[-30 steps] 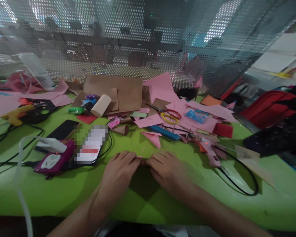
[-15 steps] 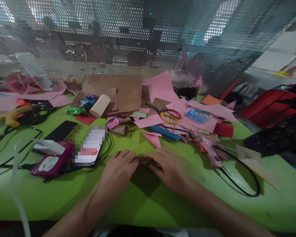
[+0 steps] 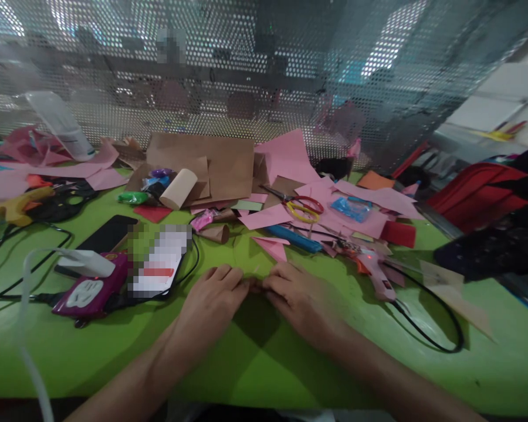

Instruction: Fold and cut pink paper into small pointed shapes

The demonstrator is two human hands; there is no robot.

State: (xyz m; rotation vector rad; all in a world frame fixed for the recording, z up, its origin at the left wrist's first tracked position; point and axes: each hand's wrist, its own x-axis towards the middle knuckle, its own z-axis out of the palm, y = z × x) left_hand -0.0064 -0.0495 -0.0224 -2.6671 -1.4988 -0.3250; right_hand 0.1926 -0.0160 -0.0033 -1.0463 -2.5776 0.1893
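My left hand and my right hand face each other low over the green table, fingers curled in. Between their fingertips is a small, dark brownish piece, nearly all covered by the fingers, so its kind cannot be made out. Just beyond the hands lies a folded pink paper. A small brown paper roll rests behind my left hand. The pink glue gun, a red light showing on it, lies to the right of my right hand.
At left are a purple power strip with a white charger, a lit phone and a yellow glue gun. Scissors, a blue tool and paper scraps spread behind. A perforated metal panel borders the back.
The right hand's fingers shifted and lifted slightly at the small piece, then closed in again. My left hand stays nearly in place.
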